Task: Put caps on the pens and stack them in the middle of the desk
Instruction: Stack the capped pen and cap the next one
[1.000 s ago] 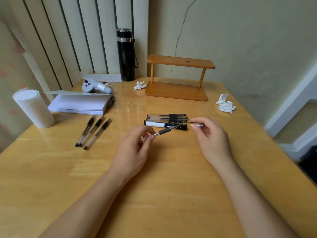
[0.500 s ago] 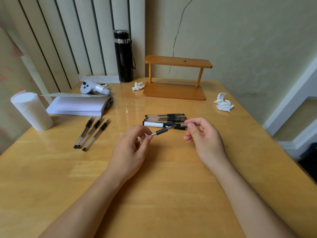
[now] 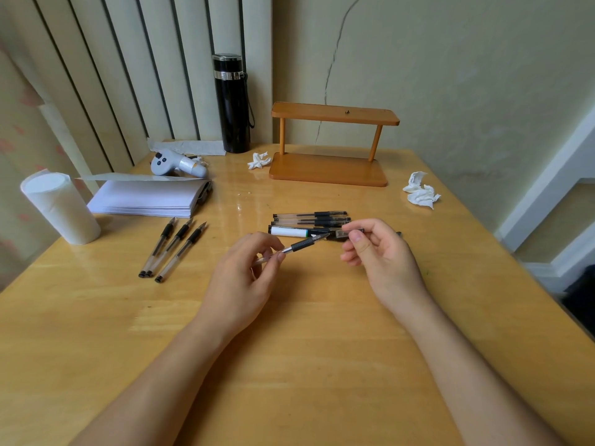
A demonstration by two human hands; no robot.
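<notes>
My left hand pinches an uncapped clear pen by its barrel, with the tip pointing right and up. My right hand holds a clear pen cap between thumb and forefinger, its open end just right of the pen's tip. Behind both hands lies a pile of capped pens with a white marker at its front, near the middle of the desk. Three uncapped pens lie side by side to the left.
A stack of white paper and a paper roll sit at the left. At the back stand a black flask, a wooden shelf and a white controller. Crumpled tissues lie at the right.
My right hand has brought the cap leftward, from over the pile's right end to just beside the pen's tip. My left hand has kept the pen nearly still.
</notes>
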